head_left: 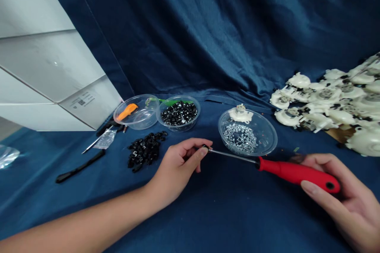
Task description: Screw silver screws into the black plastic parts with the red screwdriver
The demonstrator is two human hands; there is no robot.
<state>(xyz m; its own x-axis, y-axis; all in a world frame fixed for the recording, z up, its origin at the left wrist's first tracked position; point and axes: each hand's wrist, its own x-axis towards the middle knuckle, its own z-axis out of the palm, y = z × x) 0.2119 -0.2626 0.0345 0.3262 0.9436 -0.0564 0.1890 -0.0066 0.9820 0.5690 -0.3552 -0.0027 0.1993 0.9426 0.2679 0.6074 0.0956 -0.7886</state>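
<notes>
Your left hand (178,166) pinches one small black piece (204,148) at the tip of one red screwdriver (292,172), near the three clear bowls (268,137). Your right hand (341,195) grips its handle between thumb and fingers. You seem to be at the screwing step (the tip is hard to see), which calls for holding straight. The screws (234,132) are too many to count.

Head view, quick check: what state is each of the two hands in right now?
Left hand: closed, pinching a small black part between thumb and fingers.
Right hand: closed, holding a red-handled screwdriver with a thin metal shaft.
</notes>
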